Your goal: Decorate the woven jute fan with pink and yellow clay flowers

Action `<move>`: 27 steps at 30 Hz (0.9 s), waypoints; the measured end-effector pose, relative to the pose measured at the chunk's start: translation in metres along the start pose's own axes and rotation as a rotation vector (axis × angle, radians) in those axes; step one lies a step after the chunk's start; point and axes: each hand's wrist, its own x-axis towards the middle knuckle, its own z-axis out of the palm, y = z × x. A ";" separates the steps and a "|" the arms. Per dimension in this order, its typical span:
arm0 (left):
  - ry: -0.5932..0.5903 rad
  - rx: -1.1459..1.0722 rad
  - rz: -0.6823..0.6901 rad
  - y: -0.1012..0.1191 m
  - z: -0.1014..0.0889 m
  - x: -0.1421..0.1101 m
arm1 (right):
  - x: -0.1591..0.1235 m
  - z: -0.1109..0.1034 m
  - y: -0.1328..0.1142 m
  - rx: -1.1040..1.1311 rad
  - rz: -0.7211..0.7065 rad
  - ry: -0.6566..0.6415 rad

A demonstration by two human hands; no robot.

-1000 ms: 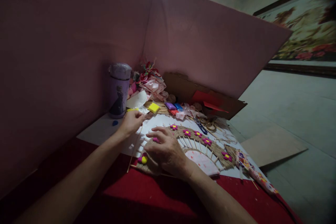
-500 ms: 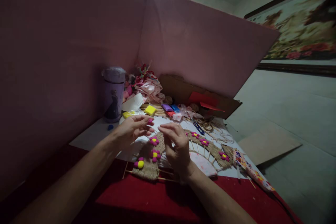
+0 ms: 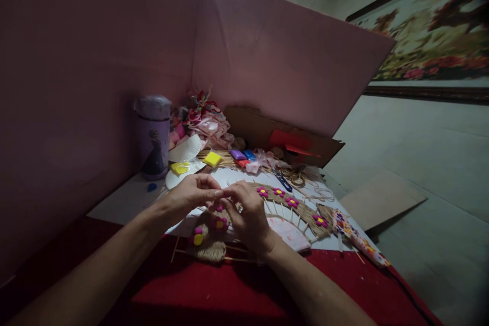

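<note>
My left hand [image 3: 194, 196] is closed, with thumb and fingers pinching a small piece of magenta modelling clay [image 3: 224, 194], mostly covered by the fingertips. My right hand [image 3: 248, 214] meets it, its thumb and forefinger closed on the same bit. Below both hands lies a fan-shaped piece of sticks and woven twine [image 3: 208, 248]. Magenta clay flowers with yellow centres, such as the flower [image 3: 320, 220], run along its twine band. A yellow clay ball [image 3: 197, 239] with magenta petals sits at its near left end. Pale printed fabric [image 3: 288, 232] covers the fan's inner part.
A purple tumbler [image 3: 155, 137] stands at the left, near a blue clay bit [image 3: 152, 187]. Behind the fan are a yellow clay packet [image 3: 212, 158], a purple packet [image 3: 237, 154] and scissors [image 3: 282, 181]. A flower-patterned glue gun [image 3: 361, 238] lies right, its cord trailing over red cloth [image 3: 198, 290].
My hands were apart, the clay showing at my left fingertips and my right fingers loosely curled. Now the fingertips have come together around the clay. The whole view has shifted slightly.
</note>
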 end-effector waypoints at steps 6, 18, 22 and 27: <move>0.000 -0.018 0.006 0.004 0.001 -0.002 | 0.003 -0.003 0.000 0.044 -0.002 -0.028; 0.163 -0.151 0.111 0.002 0.001 0.005 | 0.005 0.000 -0.002 0.732 0.432 0.018; 0.307 -0.227 0.070 0.005 -0.007 0.007 | 0.006 -0.002 0.005 0.983 0.485 -0.014; 0.068 -0.217 -0.028 0.002 -0.001 0.003 | 0.006 0.002 0.008 0.953 0.450 0.003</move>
